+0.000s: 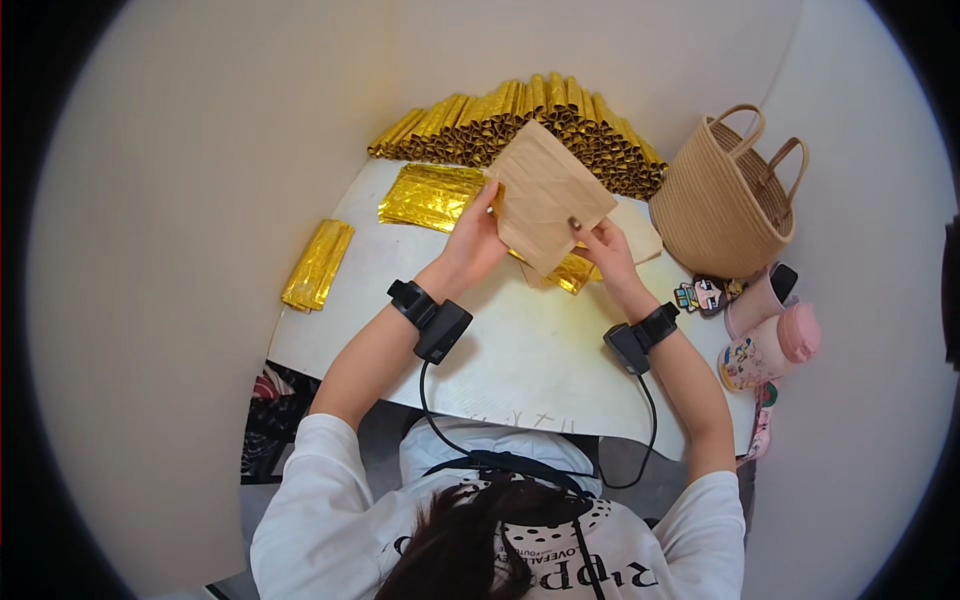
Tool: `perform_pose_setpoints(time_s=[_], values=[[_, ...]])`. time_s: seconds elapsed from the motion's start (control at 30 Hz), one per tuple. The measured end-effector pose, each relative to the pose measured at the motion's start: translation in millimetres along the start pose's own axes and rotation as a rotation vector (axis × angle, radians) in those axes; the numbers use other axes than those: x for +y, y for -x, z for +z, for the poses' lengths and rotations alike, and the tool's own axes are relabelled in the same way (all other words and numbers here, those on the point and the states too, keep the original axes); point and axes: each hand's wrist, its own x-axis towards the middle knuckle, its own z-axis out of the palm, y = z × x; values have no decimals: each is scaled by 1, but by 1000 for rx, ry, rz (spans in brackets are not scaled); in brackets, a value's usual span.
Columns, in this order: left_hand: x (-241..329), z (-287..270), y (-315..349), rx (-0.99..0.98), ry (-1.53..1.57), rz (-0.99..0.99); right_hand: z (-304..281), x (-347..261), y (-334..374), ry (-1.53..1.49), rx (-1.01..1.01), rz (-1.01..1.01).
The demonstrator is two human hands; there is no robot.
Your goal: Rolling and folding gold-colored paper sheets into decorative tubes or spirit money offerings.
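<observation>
A square sheet of brown paper [548,185] is held up above the table between my two hands, one corner pointing away from me. My left hand [474,242] grips its left edge, thumb on top. The right corner is pinched by my right hand [606,256], thumb on the paper's face. Below and partly hidden by the sheet lies gold foil paper [570,273]. More pale brown paper [638,232] rests to the right of it. A stack of gold foil sheets [428,194] lies just beyond my left hand.
Rolled gold foil tubes [540,115] are piled along the back wall. A flat gold bundle [318,265] lies at the table's left edge. On the right stand a woven basket [715,200], a pink-lidded bottle [765,352], a pink cup [752,305] and a cartoon figure [700,296].
</observation>
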Motion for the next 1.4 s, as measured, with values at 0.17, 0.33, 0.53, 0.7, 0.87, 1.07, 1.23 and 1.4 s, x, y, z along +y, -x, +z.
perform_pose_setpoints(time_s=[0.17, 0.33, 0.53, 0.7, 0.87, 1.07, 1.23, 1.4], values=[[3, -16, 2, -21, -70, -116, 2, -1, 8, -180, 106, 50], [13, -43, -6, 51, -524, -215, -16, 3, 14, 28, -157, 255], [7, -47, -7, 33, -687, -138, -12, -6, 21, -174, -19, 143], [8, -49, -7, 79, -605, -138, -13, -4, 22, -146, 4, 56], [8, -44, -5, 84, -612, -36, -15, 3, 19, -145, 10, -55], [12, -59, -11, -67, -589, -96, -14, -2, 22, -133, -53, 47], [12, -53, -10, -24, -475, -161, -18, 2, 22, -90, -117, 37], [5, -66, -14, -19, -814, -10, -17, 6, 18, -16, -113, 16]])
